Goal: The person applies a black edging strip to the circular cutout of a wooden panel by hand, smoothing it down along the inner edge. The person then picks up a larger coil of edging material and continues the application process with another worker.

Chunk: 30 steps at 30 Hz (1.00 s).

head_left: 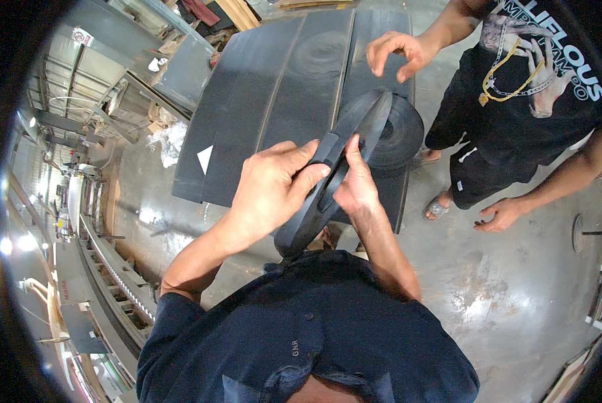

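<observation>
Left hand [271, 191] clamped on black roll of banding [338, 171], fingers wrapped over its upper edge. Right hand [356, 187] grips same roll from other side, thumb up along rim. Roll held on edge, tilted, at chest height above grey concrete floor [502, 289]. Black panels [281, 87] lie flat beyond. Second black coil [400, 134] behind roll, probably resting on panels. Other person's open hand [398, 54] hovers above it.

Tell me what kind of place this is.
Probably a woodworking or panel workshop: a long machine line on the left, dark panels stacked on the concrete floor, and both hands holding a black edging roll.
</observation>
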Each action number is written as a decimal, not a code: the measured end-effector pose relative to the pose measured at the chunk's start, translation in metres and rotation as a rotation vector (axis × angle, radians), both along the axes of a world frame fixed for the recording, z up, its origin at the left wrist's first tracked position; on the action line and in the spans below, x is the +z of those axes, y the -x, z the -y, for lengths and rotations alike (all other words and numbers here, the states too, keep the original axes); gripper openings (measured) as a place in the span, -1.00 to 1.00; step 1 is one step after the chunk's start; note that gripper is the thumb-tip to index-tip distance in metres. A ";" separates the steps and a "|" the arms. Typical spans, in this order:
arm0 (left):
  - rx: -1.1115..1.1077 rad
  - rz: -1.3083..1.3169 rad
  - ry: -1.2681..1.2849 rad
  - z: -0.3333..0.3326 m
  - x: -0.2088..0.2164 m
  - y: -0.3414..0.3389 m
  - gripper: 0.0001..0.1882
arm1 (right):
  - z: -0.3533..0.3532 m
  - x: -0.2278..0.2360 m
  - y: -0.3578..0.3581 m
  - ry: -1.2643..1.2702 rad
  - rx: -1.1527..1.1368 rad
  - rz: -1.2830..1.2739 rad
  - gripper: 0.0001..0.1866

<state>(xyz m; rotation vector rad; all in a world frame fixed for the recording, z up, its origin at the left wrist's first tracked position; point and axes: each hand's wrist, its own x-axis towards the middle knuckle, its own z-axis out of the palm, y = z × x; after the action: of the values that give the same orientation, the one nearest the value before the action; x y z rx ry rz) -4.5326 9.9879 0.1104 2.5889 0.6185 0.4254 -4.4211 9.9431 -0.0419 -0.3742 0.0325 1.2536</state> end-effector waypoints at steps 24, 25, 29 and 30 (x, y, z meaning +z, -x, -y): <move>-0.019 0.079 -0.160 0.031 -0.003 0.008 -0.56 | 0.021 -0.008 0.002 0.032 0.117 0.187 -0.26; -0.035 0.102 -0.167 0.031 -0.001 0.003 -0.56 | 0.023 -0.013 0.001 0.022 0.119 0.171 -0.26; -0.066 0.121 -0.169 0.024 0.001 0.001 -0.57 | 0.025 -0.001 -0.005 0.016 0.031 0.261 -0.30; -0.090 0.125 -0.273 0.019 0.000 0.004 -0.53 | 0.028 0.023 -0.003 0.126 0.110 0.179 -0.33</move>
<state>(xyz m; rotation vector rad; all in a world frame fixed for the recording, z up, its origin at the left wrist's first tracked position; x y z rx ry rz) -4.5370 9.9685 0.1100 2.8058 0.4241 0.6778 -4.4179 9.9152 -0.0191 -0.6028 -0.0624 1.3254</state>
